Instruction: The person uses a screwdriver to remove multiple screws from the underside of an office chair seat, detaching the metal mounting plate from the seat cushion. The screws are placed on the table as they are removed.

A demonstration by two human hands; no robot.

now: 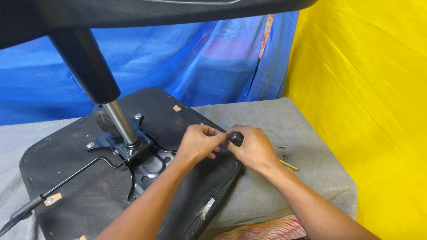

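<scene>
Seat: upturned black chair seat lies on the grey cloth-covered table, gas cylinder standing up from its metal plate.
Right hand: fingers clamped on a black knob at the seat's right edge.
Left hand: fingertips pinched together, touching the knob.
Loose parts: screws and a yellow-tipped tool just beside the right wrist.

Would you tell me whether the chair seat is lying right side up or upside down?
Upside down: the chair seat shows its black underside, with the metal mounting plate and gas cylinder pointing upward.
</scene>
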